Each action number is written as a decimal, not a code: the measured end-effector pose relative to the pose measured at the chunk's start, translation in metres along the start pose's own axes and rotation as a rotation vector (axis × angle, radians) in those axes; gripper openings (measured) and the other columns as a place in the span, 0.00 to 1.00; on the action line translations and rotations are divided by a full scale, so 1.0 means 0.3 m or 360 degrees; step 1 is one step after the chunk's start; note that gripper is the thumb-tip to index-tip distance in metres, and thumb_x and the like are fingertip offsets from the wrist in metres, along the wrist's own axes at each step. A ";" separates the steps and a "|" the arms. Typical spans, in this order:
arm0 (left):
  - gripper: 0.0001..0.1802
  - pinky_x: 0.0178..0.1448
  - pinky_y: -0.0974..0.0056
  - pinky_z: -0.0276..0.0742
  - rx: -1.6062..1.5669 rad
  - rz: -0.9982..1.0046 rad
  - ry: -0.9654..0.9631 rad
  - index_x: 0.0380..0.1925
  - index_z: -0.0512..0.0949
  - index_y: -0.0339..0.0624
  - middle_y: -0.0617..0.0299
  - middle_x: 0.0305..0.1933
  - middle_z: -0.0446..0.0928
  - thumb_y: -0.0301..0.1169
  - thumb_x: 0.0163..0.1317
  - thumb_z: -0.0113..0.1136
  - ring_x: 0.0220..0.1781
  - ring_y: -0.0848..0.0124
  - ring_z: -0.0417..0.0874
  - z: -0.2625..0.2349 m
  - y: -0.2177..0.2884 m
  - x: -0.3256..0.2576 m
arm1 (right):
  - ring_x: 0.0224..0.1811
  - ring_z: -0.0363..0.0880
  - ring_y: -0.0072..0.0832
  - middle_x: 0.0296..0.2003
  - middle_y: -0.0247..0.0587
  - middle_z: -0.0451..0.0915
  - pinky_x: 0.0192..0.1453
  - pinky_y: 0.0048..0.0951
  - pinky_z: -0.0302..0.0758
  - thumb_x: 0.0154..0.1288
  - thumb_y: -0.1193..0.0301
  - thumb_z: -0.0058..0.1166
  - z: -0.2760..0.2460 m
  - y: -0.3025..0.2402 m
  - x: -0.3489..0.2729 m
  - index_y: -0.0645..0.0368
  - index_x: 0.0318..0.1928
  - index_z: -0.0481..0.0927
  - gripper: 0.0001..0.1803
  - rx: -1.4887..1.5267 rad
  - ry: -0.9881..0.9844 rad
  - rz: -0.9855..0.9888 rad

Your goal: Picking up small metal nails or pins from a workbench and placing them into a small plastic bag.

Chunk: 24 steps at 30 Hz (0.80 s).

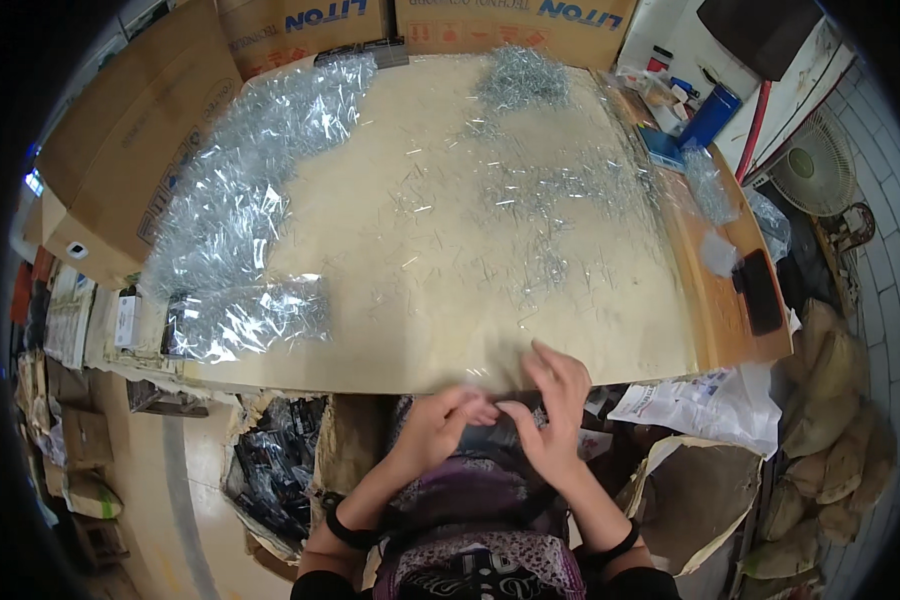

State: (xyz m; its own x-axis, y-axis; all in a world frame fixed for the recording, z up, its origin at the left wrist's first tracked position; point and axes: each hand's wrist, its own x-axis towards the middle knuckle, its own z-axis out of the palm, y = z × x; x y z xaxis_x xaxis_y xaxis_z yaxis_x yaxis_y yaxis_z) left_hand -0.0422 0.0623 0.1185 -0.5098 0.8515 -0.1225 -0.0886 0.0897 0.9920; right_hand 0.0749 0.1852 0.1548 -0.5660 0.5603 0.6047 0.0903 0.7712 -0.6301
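Observation:
At the table's near edge, my left hand (443, 428) has its fingers curled in toward the thumb; the fingertips are blurred, and anything between them is too small to make out. Just to its right is my right hand (554, 408), raised with thumb and fingers apart and nothing visible in it. A few small shiny slivers (478, 373) lie on the table by the left fingertips. Loose thin silvery pieces (555, 195) are scattered over the tabletop (370, 250), with a heap of them (523, 78) at the far side. Shiny bundles of similar pieces (240, 195) line the left side.
Cardboard boxes (135, 130) wall the left and far sides. On the right ledge are a phone (760, 292) and a blue container (710, 115). Below the table stand a sack of dark pieces (275, 465) and an open carton (695, 500). A fan (812, 165) is at right.

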 end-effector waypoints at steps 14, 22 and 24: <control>0.03 0.33 0.62 0.76 0.0495 0.0122 -0.0124 0.36 0.75 0.35 0.53 0.26 0.78 0.22 0.62 0.54 0.28 0.61 0.82 0.002 0.046 -0.092 | 0.29 0.71 0.15 0.25 0.29 0.74 0.33 0.20 0.67 0.63 0.76 0.61 -0.040 0.061 -0.122 0.63 0.41 0.76 0.09 0.1211 -0.0923 0.0994; 0.14 0.34 0.63 0.72 0.0745 -0.0214 -0.0769 0.26 0.77 0.37 0.56 0.29 0.77 0.36 0.62 0.64 0.28 0.65 0.78 -0.082 -0.151 -0.143 | 0.31 0.72 0.20 0.26 0.30 0.72 0.36 0.25 0.63 0.64 0.70 0.60 -0.065 0.207 -0.326 0.57 0.32 0.75 0.08 0.0709 -0.1415 0.0889; 0.13 0.36 0.59 0.75 0.0870 -0.0124 -0.0670 0.31 0.78 0.39 0.55 0.31 0.78 0.39 0.61 0.64 0.30 0.58 0.80 -0.082 -0.241 -0.165 | 0.38 0.73 0.30 0.30 0.36 0.72 0.45 0.31 0.61 0.60 0.67 0.63 -0.034 0.243 -0.410 0.56 0.32 0.75 0.09 0.0132 -0.1289 0.0228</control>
State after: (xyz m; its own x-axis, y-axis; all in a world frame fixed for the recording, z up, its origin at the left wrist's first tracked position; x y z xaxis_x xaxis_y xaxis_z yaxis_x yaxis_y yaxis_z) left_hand -0.0316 0.0009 0.0520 -0.1342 0.9500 -0.2818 0.3883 0.3121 0.8671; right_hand 0.1594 0.1755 0.0394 -0.9717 0.2361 -0.0026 0.1638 0.6662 -0.7275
